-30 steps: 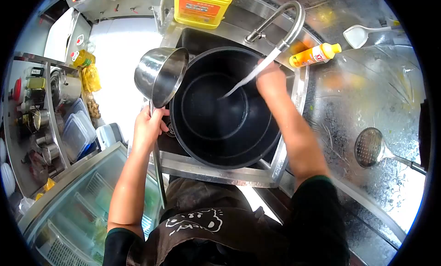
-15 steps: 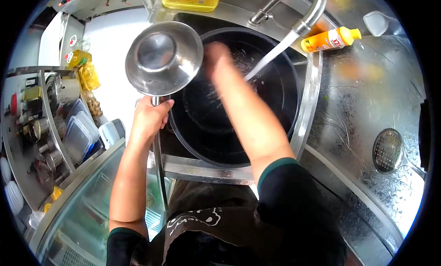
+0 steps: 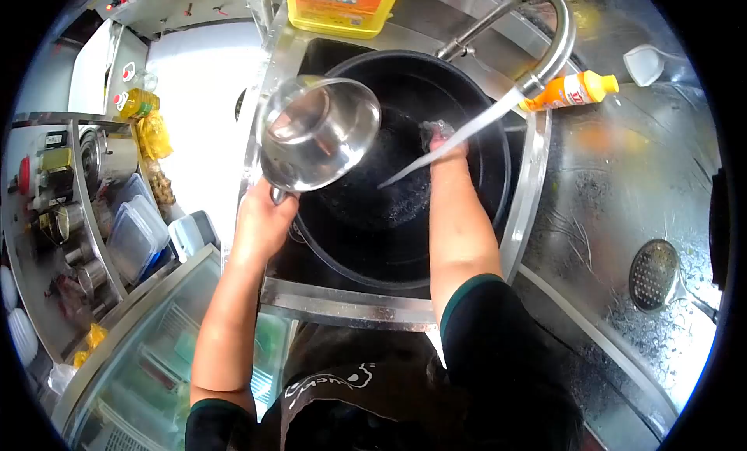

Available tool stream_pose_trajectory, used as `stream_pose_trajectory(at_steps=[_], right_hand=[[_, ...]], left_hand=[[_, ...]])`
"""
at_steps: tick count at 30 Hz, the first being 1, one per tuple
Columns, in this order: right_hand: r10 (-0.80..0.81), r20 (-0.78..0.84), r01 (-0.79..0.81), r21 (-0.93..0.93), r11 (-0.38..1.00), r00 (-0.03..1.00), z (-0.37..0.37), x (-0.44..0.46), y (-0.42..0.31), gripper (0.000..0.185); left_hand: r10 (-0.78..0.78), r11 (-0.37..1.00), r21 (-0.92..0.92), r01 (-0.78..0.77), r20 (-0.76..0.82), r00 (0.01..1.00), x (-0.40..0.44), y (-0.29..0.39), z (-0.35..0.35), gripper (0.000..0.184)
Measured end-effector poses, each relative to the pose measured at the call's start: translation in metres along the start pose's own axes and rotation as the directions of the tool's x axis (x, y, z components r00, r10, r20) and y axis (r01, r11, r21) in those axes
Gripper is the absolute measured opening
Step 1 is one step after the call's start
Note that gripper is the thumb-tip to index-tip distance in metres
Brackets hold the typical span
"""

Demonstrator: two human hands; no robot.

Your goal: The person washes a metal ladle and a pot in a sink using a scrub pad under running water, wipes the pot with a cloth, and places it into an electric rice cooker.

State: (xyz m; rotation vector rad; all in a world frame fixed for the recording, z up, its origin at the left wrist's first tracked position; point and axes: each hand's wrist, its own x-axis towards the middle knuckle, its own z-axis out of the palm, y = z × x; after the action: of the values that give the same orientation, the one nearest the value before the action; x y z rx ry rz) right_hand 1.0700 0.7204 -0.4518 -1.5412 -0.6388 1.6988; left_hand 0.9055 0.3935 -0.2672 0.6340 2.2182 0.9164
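Observation:
My left hand (image 3: 267,217) is closed round the handle of a metal ladle (image 3: 323,136), whose large bowl hangs over the left rim of a big black pot (image 3: 366,256). The pot stands in a steel sink (image 3: 350,303). From the curved faucet (image 3: 562,42) a stream of water (image 3: 467,130) runs down into the pot, where the water ripples. My right hand (image 3: 449,143) is inside the pot beside the stream, with splashing water around the fingers, which are too blurred to make out.
A yellow jug (image 3: 342,9) stands behind the sink. On the steel counter to the right lie an orange bottle (image 3: 572,91), a white scoop (image 3: 644,65) and a perforated skimmer (image 3: 654,274). Shelves with containers (image 3: 136,237) are at the left, above a glass-topped chest (image 3: 167,350).
My right hand has swept from the pot's right rim to its left side and back rightward. The ladle has tilted and now reaches over the pot. More water shows in the pot.

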Motion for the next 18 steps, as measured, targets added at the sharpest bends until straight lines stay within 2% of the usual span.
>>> stream_pose_trajectory(at_steps=[1, 2, 5, 8, 10, 12, 13, 16, 18], right_hand=[[-0.095, 0.042, 0.104, -0.401, 0.910, 0.995, 0.009, 0.003, 0.004, 0.036], [-0.164, 0.112, 0.193, -0.729, 0.656, 0.980, 0.014, 0.004, 0.010, 0.039], [-0.157, 0.437, 0.461, -0.782, 0.421, 0.886, 0.065, -0.034, 0.025, 0.042], [-0.244, 0.617, 0.645, -0.592, 0.482, 0.748, 0.079, -0.022, 0.083, 0.030], [-0.153, 0.599, 0.612, -0.717, 0.334, 0.786, 0.079, -0.035, 0.052, 0.025], [-0.212, 0.556, 0.594, -0.723, 0.354, 0.803, 0.031, -0.038, -0.001, 0.025], [-0.386, 0.572, 0.682, -0.511, 0.523, 0.724, 0.009, -0.023, 0.004, 0.025], [-0.373, 0.371, 0.506, -0.770, 0.389, 0.851, 0.024, 0.013, 0.027, 0.029], [-0.346, 0.520, 0.623, -0.691, 0.366, 0.781, 0.050, 0.009, 0.058, 0.030]], left_hand=[[0.081, 0.997, 0.008, -0.081, -0.014, 0.997, -0.003, 0.004, 0.001, 0.043], [0.066, 0.997, 0.042, -0.067, 0.008, 0.998, 0.000, -0.001, 0.002, 0.045], [0.060, 0.997, 0.038, -0.062, 0.068, 0.996, 0.002, -0.001, 0.004, 0.051], [0.112, 0.987, 0.116, -0.115, 0.032, 0.993, 0.001, -0.008, 0.006, 0.058], [0.068, 0.991, 0.113, -0.072, 0.041, 0.997, -0.004, -0.004, 0.004, 0.060], [0.053, 0.992, 0.114, -0.058, 0.051, 0.997, -0.004, -0.008, 0.004, 0.064], [0.075, 0.991, 0.104, -0.080, 0.049, 0.996, -0.005, -0.009, 0.006, 0.065], [0.136, 0.986, 0.094, -0.140, 0.045, 0.990, -0.006, -0.007, 0.013, 0.069], [0.121, 0.985, 0.120, -0.125, 0.037, 0.992, -0.008, -0.003, 0.014, 0.069]])
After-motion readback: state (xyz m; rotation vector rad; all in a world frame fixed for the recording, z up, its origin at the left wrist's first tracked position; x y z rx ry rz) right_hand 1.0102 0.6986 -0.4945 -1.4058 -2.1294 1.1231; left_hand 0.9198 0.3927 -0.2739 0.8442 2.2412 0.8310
